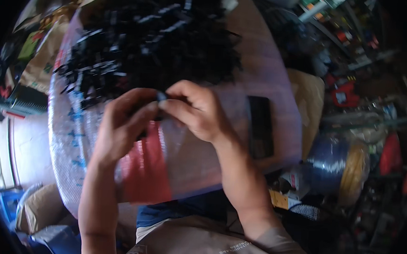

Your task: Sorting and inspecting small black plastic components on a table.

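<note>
My left hand (pixel 122 122) and my right hand (pixel 197 110) meet at the fingertips over a work surface covered in clear plastic sheet (pixel 271 84). Both pinch one small black part (pixel 161 96) between them. Just beyond the hands lies a big heap of small black plastic parts (pixel 148 40), spread across the far half of the sheet. Under my left hand a red patch (pixel 147 165) shows through the plastic.
A flat black rectangular piece (pixel 261 126) lies on the sheet to the right of my right hand. Shelves and clutter (pixel 348 38) fill the right side, with a yellow and blue roll (pixel 345 168). Bags and boxes (pixel 35 56) sit at the left.
</note>
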`<state>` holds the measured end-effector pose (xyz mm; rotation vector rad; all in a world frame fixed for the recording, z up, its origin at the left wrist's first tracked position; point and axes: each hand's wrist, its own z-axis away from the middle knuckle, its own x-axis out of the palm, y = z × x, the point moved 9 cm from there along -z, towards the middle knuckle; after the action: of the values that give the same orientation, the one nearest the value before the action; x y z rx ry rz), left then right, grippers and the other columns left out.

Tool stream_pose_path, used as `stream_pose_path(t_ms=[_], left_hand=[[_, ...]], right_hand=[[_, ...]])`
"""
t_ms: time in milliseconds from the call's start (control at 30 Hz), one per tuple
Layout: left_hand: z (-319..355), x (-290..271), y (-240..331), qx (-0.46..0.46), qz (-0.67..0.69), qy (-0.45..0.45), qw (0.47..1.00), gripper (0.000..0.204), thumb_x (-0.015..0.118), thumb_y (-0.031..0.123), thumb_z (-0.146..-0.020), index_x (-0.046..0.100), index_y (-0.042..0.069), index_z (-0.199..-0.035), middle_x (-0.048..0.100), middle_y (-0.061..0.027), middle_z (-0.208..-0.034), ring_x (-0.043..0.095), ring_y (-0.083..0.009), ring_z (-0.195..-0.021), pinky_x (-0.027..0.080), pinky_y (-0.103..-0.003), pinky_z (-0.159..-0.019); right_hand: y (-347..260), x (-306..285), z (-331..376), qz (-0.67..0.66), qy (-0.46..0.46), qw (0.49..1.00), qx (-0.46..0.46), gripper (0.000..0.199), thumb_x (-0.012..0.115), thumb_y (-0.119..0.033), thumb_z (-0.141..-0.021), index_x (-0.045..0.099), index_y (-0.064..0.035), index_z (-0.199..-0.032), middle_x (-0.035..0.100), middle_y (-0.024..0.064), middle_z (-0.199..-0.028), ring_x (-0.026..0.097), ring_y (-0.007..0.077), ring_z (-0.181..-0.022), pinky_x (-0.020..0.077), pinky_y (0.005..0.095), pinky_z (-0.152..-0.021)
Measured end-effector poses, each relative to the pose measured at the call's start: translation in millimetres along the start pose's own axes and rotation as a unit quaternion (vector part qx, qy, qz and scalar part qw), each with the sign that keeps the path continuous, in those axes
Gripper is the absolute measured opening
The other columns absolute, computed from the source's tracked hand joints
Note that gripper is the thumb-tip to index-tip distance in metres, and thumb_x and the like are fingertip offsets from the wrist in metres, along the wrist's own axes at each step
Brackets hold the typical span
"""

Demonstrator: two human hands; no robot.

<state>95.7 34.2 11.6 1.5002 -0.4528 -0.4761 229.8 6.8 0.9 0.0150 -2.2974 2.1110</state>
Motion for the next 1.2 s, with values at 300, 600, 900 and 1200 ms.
stream_pose_path(t_ms=[300, 600, 900, 1200], left_hand=[[0.0, 11.0, 3.9, 0.044, -0.096, 0.004, 0.994, 0.035, 0.053, 0.002, -0.092, 0.057, -0.006, -0.126, 0.066, -0.0046, -0.091, 0.056, -0.0050, -0.075, 0.046, -0.019, -0.063], [2.1, 11.1, 1.4, 0.054, -0.197, -0.030, 0.978, 0.035, 0.057, 0.007, -0.089, 0.057, -0.007, -0.121, 0.065, -0.0101, -0.079, 0.059, -0.0123, -0.065, 0.050, -0.028, -0.061], [-20.4, -49.5, -15.3, -0.029, 0.454, 0.002, 0.891, 0.040, 0.047, 0.032, -0.097, 0.059, -0.002, -0.113, 0.065, -0.0126, -0.082, 0.061, -0.0188, -0.059, 0.049, -0.027, -0.044], [-10.1, -61.9, -5.0, -0.006, 0.329, 0.035, 0.944, 0.010, 0.058, 0.002, -0.087, 0.062, -0.002, -0.094, 0.068, -0.0137, -0.088, 0.066, -0.0201, -0.071, 0.054, -0.028, -0.063]], right_hand=[[-2.6, 2.2, 4.8, -0.060, -0.105, 0.992, 0.030, 0.008, 0.059, -0.002, -0.094, 0.063, 0.0043, -0.097, 0.066, 0.0070, -0.077, 0.065, 0.0108, -0.065, 0.0535, 0.0236, -0.056], [8.2, 12.9, 9.3, -0.025, -0.105, 0.993, 0.037, 0.012, 0.055, -0.001, -0.093, 0.061, 0.0028, -0.102, 0.065, 0.0060, -0.082, 0.060, 0.0095, -0.063, 0.0499, 0.0236, -0.057], [-4.3, -1.3, 0.3, 0.158, 0.017, 0.986, -0.048, 0.018, 0.067, -0.001, -0.086, 0.063, -0.0023, -0.103, 0.063, -0.0007, -0.087, 0.052, 0.0034, -0.067, 0.0437, 0.0197, -0.060], [-17.1, 5.5, 1.3, 0.093, -0.013, 0.991, -0.100, 0.014, 0.061, -0.003, -0.091, 0.065, 0.0022, -0.103, 0.062, 0.0028, -0.088, 0.057, 0.0079, -0.071, 0.0455, 0.0220, -0.062]])
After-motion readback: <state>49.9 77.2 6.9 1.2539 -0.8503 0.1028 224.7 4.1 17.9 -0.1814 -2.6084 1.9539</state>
